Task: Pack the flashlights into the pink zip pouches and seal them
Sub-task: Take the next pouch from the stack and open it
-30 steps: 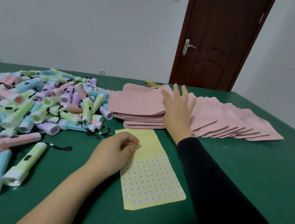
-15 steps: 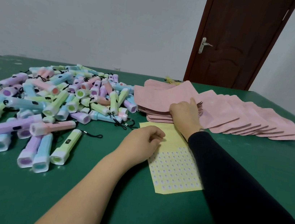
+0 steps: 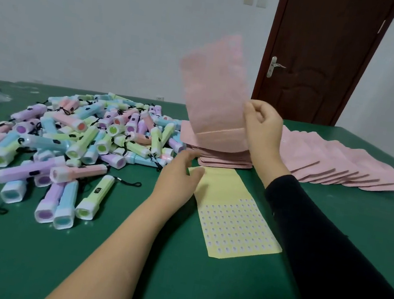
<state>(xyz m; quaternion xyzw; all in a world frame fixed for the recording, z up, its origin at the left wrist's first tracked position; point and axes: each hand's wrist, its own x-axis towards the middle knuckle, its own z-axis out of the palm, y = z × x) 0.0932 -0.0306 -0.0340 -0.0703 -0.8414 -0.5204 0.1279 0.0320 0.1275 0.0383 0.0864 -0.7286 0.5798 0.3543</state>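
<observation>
A person's right hand point(image 3: 262, 129) pinches one pink zip pouch point(image 3: 213, 83) by its edge and holds it upright in the air. Directly beneath that grip lies a stack of pouches point(image 3: 225, 158), with more fanned pouches point(image 3: 355, 169) to its right on the green table point(image 3: 19, 251). The left hand point(image 3: 177, 179), fingers relaxed and holding nothing, rests on a yellow sticker sheet point(image 3: 234, 220). Left of that hand lies a heap of pastel flashlights point(image 3: 79, 132).
</observation>
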